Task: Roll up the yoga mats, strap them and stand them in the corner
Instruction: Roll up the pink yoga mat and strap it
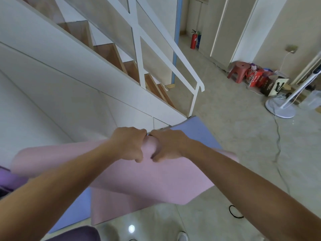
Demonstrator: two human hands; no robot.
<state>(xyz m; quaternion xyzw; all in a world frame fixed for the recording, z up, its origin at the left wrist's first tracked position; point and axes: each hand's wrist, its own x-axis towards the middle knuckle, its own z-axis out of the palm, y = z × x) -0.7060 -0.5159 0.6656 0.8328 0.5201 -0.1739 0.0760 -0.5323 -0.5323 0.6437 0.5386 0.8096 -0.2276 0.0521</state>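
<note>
A pink yoga mat point(147, 178) is held up in front of me, its top part curled into a roll point(57, 153) and the rest hanging down toward the floor. My left hand point(129, 144) and my right hand point(166, 145) grip the middle of the roll side by side, fingers curled over the far side, thumbs near me. A blue-lilac mat point(199, 131) lies flat on the floor behind and under the pink one; another strip of it point(76, 211) shows at lower left. A black loop strap point(235, 212) lies on the floor at lower right.
A white staircase side wall point(69, 94) and railing point(182, 66) fill the left and centre. A fan base point(279, 108) with its cable, a red stool point(238, 70), bags and a fire extinguisher point(193, 40) stand at the right and far back. A purple object point(10, 180) sits at the left edge.
</note>
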